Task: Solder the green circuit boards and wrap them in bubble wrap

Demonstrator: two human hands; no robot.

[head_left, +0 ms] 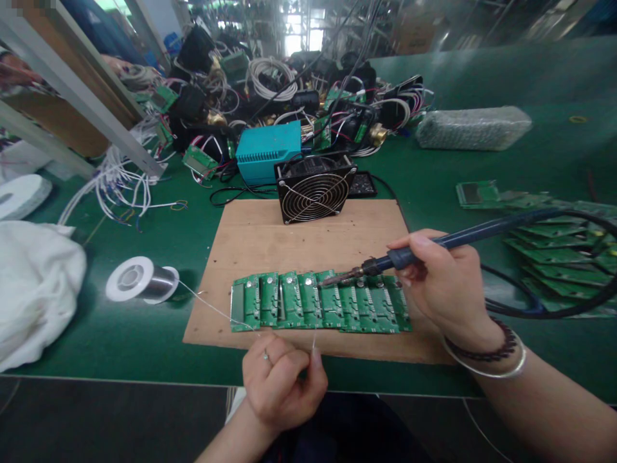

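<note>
My left hand (284, 379) is closed on a thin strand of solder wire (212, 305) at the front edge of the board. The strand runs back to a white spool (161, 283) lying on its side at the left, and a short end points up from my fingertips. My right hand (446, 283) grips the blue handle of a soldering iron (400, 258). Its tip is over the middle of a row of overlapping green circuit boards (294, 305); whether it touches them I cannot tell. The boards lie on a tan wooden board (255, 235).
A black fan (315, 193) stands behind the circuit boards, before a teal box (267, 148). Wired parts and cables (274, 80) heap at the back. More circuit boards (554, 257) stack at right under the iron's cord. White cloth (36, 289) and a bubble-wrapped bundle (475, 128) lie on the table.
</note>
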